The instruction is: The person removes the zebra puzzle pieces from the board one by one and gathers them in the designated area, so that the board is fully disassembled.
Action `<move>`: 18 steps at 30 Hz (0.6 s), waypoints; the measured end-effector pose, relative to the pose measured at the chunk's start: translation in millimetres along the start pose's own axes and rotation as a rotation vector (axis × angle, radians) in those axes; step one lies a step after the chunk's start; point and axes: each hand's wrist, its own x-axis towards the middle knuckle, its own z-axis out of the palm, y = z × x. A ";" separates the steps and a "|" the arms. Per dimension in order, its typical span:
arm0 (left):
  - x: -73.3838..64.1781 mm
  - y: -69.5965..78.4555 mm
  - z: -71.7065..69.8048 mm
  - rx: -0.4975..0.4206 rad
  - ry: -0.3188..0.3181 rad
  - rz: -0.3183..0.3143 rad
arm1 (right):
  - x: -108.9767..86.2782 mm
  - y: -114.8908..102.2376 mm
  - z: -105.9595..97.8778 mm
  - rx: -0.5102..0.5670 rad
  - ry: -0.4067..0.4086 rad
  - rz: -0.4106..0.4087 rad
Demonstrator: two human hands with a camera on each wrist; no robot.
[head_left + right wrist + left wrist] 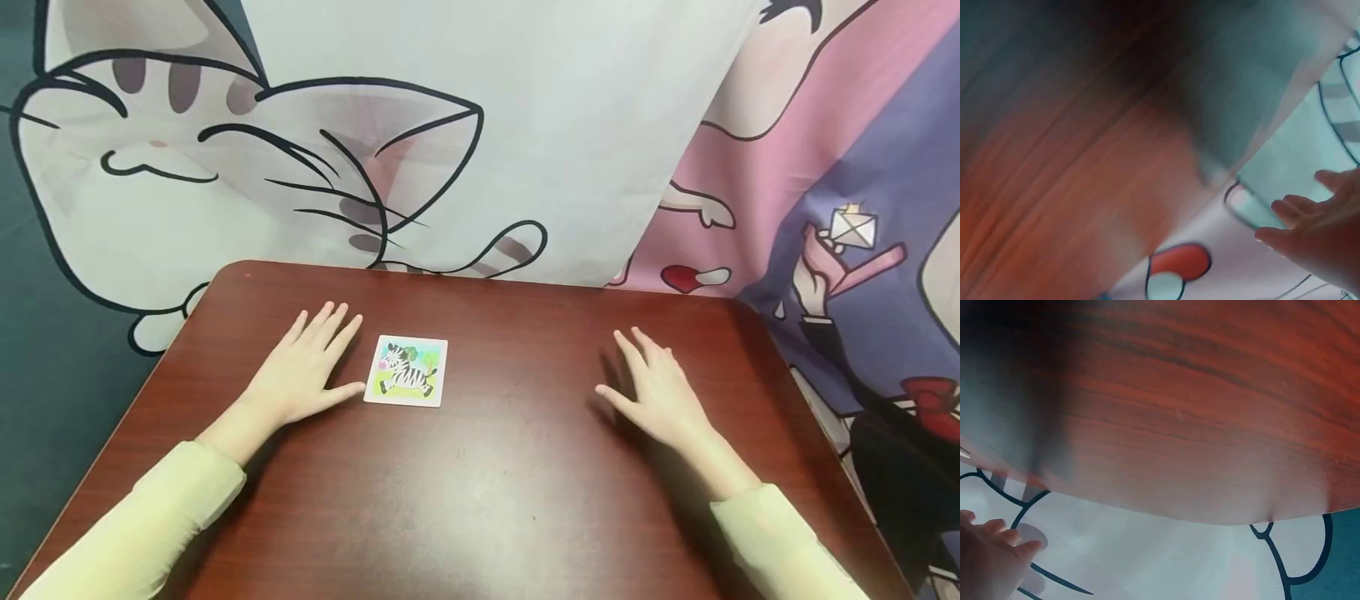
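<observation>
A square card with a zebra picture [406, 372] lies on the brown table, left of the middle in the head view. Just left of it is my left hand [306, 367], fingers spread and straight, the thumb tip right at the card's left edge. My right hand [660, 392] is over the right part of the table, fingers extended and a shadow beside it, holding nothing. In the left wrist view, the left hand [991, 559] shows at the lower left corner. The right wrist view has the right hand [1316, 231] at its right side, fingers apart.
The wood-grain table [480, 500] has rounded far corners. Behind it hangs a white cloth with a cartoon cat [150, 208], and a pink and purple printed cloth [757, 225] hangs at the right. Light green sleeves [150, 517] cover both forearms.
</observation>
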 end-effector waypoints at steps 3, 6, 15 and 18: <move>6.1 -1.8 0.7 -0.004 0.000 0.056 | 8.5 -13.6 3.7 0.077 -0.012 0.015; 10.4 -2.5 3.7 -0.010 -0.003 0.097 | 16.5 -28.9 8.9 0.160 -0.012 0.012; 19.7 -1.2 19.0 -0.072 -0.087 0.159 | 38.8 -71.8 28.5 0.349 0.012 -0.080; 21.3 -0.1 23.5 -0.088 -0.109 0.165 | 48.6 -84.7 33.8 0.400 0.022 -0.117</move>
